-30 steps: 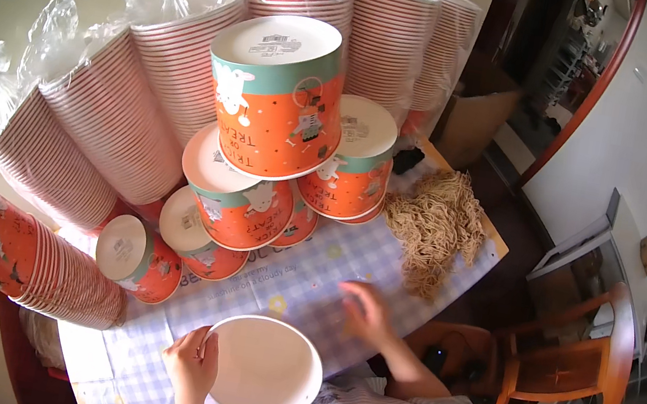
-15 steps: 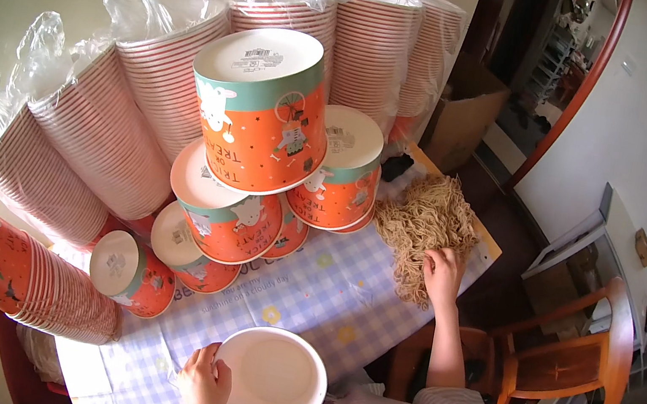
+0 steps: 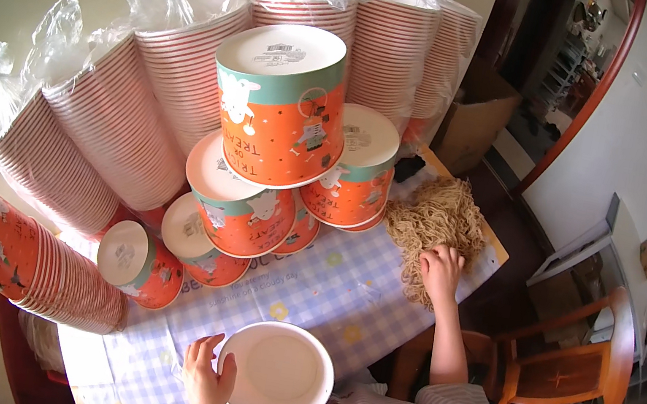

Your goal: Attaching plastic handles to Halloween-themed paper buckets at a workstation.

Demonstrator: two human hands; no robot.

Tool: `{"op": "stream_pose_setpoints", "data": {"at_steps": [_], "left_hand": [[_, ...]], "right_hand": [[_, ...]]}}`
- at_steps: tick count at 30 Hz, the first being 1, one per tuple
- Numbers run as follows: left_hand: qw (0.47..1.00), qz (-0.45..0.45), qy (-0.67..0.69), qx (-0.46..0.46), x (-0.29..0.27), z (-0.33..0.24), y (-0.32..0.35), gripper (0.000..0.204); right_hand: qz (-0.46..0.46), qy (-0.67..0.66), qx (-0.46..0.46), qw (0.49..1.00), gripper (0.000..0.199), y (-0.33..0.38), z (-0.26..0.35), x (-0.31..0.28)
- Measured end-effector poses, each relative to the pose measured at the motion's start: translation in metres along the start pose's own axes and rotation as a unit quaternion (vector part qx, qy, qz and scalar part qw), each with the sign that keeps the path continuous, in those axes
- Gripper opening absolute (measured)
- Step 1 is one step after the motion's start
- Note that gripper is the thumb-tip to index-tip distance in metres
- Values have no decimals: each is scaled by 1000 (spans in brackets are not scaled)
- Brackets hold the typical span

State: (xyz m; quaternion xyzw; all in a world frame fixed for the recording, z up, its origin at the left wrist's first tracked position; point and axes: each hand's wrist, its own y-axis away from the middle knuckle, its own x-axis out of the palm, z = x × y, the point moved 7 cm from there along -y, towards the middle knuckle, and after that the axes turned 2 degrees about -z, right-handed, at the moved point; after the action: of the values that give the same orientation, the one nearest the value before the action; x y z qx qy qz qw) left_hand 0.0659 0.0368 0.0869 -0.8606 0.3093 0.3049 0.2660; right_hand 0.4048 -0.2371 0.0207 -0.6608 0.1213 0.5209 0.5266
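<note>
Left hand (image 3: 209, 376), fingers apart, is flanking a near, round, white paper tub (image 3: 279, 374); right hand (image 3: 440, 275), grip unclear, is touching tan stringy fibre (image 3: 440, 211) on the right; dark lettering (image 3: 242, 156) is marking the topmost orange-green paper tub (image 3: 278, 113).

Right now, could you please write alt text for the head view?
A person's right hand is at a heap of tan, stringy material on a checked tablecloth; the open left hand is at the rim of a tub, white inside. Behind are upturned orange-and-green tubs and tall stacks in clear plastic.
</note>
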Motion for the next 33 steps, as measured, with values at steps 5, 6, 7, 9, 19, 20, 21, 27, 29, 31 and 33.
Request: {"op": "stream_pose_setpoints", "data": {"at_steps": [5,6,7,9,19,20,21,27,29,31,33], "left_hand": [[1000,-16,12,-20,-8,2,4,25],[999,-19,11,-25,-9,2,4,25],[999,-21,24,-21,-10,0,4,24],[998,-32,48,-17,-12,-5,4,23],[987,11,136,83,-3,-38,-1,30],[984,31,165,60,-1,-37,-2,33],[979,51,195,37,0,-35,-3,36],[955,105,277,18,10,-24,5,32],[942,117,314,0,14,-21,7,29],[920,121,371,-31,17,-18,7,21],[929,118,350,-13,17,-18,7,18]], "right_hand": [[-44,-134,-29,990,9,-10,30,-34],[-33,-204,-13,978,9,-13,39,-42],[-21,-273,2,962,9,-15,49,-49],[25,-404,21,914,8,-13,78,-56],[259,-678,-47,687,7,5,226,-89],[268,-686,-50,675,7,10,232,-87],[284,-679,-60,674,8,12,237,-84],[270,-661,-97,693,8,12,253,-89],[276,-658,-103,693,8,11,256,-92],[281,-655,-108,693,8,11,259,-93],[266,-659,-125,693,7,11,260,-97]]}}
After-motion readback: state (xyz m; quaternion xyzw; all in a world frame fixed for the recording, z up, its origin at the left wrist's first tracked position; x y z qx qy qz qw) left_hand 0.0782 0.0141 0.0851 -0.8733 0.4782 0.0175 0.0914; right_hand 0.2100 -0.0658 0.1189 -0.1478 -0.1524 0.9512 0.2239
